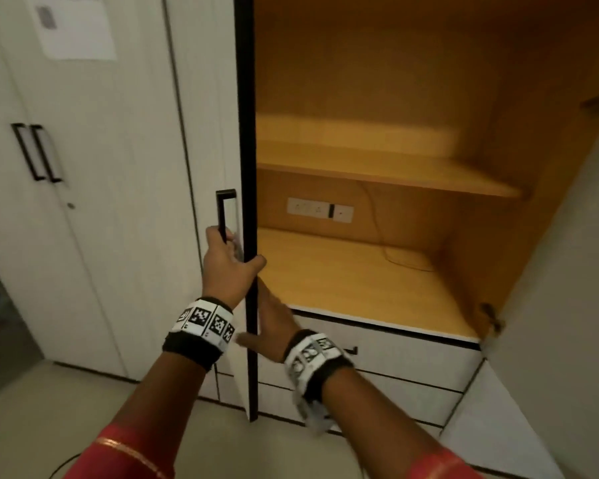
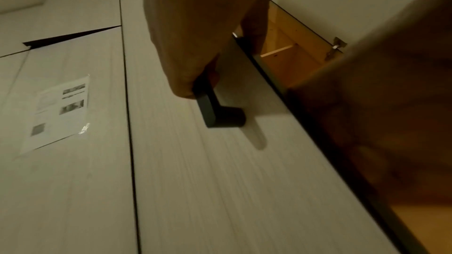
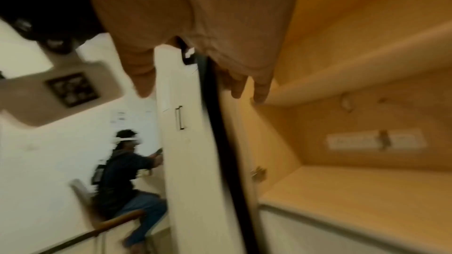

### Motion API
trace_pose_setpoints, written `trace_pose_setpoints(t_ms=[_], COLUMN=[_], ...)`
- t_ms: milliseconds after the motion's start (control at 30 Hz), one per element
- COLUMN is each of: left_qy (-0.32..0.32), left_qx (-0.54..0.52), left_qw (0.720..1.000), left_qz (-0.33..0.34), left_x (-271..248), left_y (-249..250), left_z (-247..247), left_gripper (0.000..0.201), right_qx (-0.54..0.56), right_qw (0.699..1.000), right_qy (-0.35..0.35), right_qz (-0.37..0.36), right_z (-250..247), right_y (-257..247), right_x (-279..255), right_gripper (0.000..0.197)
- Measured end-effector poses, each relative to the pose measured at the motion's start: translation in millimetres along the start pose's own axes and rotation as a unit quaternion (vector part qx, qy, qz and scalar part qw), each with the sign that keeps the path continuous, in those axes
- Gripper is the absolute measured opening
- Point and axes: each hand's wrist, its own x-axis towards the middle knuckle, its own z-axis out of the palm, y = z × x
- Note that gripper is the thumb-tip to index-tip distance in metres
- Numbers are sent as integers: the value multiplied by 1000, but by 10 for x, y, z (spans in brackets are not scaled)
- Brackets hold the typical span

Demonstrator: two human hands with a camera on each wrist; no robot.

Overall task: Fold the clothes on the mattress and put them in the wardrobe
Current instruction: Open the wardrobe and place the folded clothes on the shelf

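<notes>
The wardrobe point(image 1: 377, 174) stands open, with bare wooden shelves inside. Its left door point(image 1: 208, 133) is swung partway, the dark edge facing me. My left hand point(image 1: 227, 264) grips the black bar handle point(image 1: 223, 209) low down; the left wrist view shows the fingers point(image 2: 195, 45) curled round that handle point(image 2: 215, 111). Lower on the same door, my right hand point(image 1: 274, 326) straddles the edge. Its straight fingers point(image 3: 261, 88) lie on the inner face and the thumb point(image 3: 144, 76) is on the outer side. No clothes or mattress are in view.
The right door point(image 1: 567, 271) is swung wide open. White drawers point(image 1: 395, 357) sit under the lower shelf, and a socket plate point(image 1: 320, 209) is on the back panel. A neighbouring closed wardrobe point(image 1: 37, 152) carries a taped paper point(image 1: 77, 25). A seated person point(image 3: 124, 171) is at the far left.
</notes>
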Motion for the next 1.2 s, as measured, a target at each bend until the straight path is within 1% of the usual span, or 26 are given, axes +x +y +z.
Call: trace_pose_setpoints(t_ms=[33, 67, 100, 167, 200, 233, 267, 300, 333, 367, 467, 533, 567, 600, 633, 667, 733, 767, 800, 833, 900, 967, 1033, 1100, 1133, 1200], left_qy=[-1, 0, 3, 18, 29, 46, 64, 81, 100, 123, 219, 286, 307, 314, 301, 271, 171, 124, 89, 59, -13, -107, -214, -327, -386, -513], left_qx=[-9, -13, -12, -5, 1, 15, 35, 53, 67, 81, 121, 141, 162, 192, 221, 235, 231, 229, 228, 221, 182, 145, 137, 122, 108, 79], left_qw=[1000, 1000, 1000, 1000, 999, 999, 997, 995, 993, 989, 968, 948, 937, 928, 925, 932, 958, 966, 970, 973, 981, 980, 963, 934, 913, 852], left_qz=[-4, -10, -17, -24, -25, -21, -20, -19, -18, -16, 5, -23, -45, -62, -67, -60, -21, -2, 3, -10, -64, -88, -86, -80, -77, -64], left_x=[-3, -3, -4, 1, 5, 9, 1, -21, -44, -66, -79, -5, 39, 71, 82, 78, 11, -28, -71, -118, -210, -330, -522, -767, -925, -1318], left_y=[-18, -37, -62, -122, -173, -240, -304, -362, -425, -489, -718, -916, -989, -1049, -1091, -1146, -1304, -1412, -1512, -1614, -1813, -1980, -2077, -2038, -1981, -1822], left_z=[-105, -220, -347, -622, -761, -896, -1017, -1117, -1210, -1294, -1532, -1640, -1653, -1631, -1569, -1468, -1184, -1028, -867, -701, -341, 66, 548, 1077, 1340, 1815], left_gripper=[51, 51, 51, 50, 50, 52, 60, 69, 73, 73, 63, 68, 74, 77, 79, 79, 76, 71, 63, 54, 38, 32, 30, 29, 29, 29], right_qx=[50, 96, 112, 119, 93, 78, 46, 9, -20, -45, -13, -14, -23, -27, -27, -17, -13, -12, -5, 8, 20, 16, 19, 12, 5, -3], right_qw=[996, 992, 992, 992, 994, 992, 989, 984, 977, 970, 950, 938, 932, 930, 930, 931, 934, 937, 939, 943, 948, 947, 938, 928, 919, 890], right_qy=[-64, -79, -66, -47, -64, -99, -140, -176, -203, -229, -306, -331, -342, -348, -352, -355, -355, -350, -343, -331, -297, -264, -219, -156, -118, -32], right_qz=[24, 0, -2, 4, -1, -7, -18, -31, -58, -64, -61, -105, -117, -117, -103, -83, -35, -13, 12, 44, 114, 184, 267, 340, 377, 454], right_z=[168, 262, 347, 544, 670, 736, 841, 884, 966, 1018, 1253, 1372, 1398, 1450, 1478, 1501, 1509, 1484, 1422, 1327, 1055, 689, 254, -217, -454, -890], right_y=[-151, -436, -674, -867, -879, -920, -936, -1072, -1166, -1254, -1290, -1203, -1150, -1063, -976, -877, -611, -444, -259, -62, 372, 794, 1178, 1509, 1638, 1832], right_x=[-51, -136, -240, -249, -186, -107, -12, 39, 98, 145, 233, 205, 185, 183, 188, 196, 203, 203, 187, 147, -14, -269, -621, -1041, -1291, -1878], right_gripper=[107, 93, 81, 66, 64, 67, 70, 73, 74, 76, 85, 84, 83, 82, 80, 78, 77, 77, 74, 68, 58, 51, 43, 37, 37, 37])
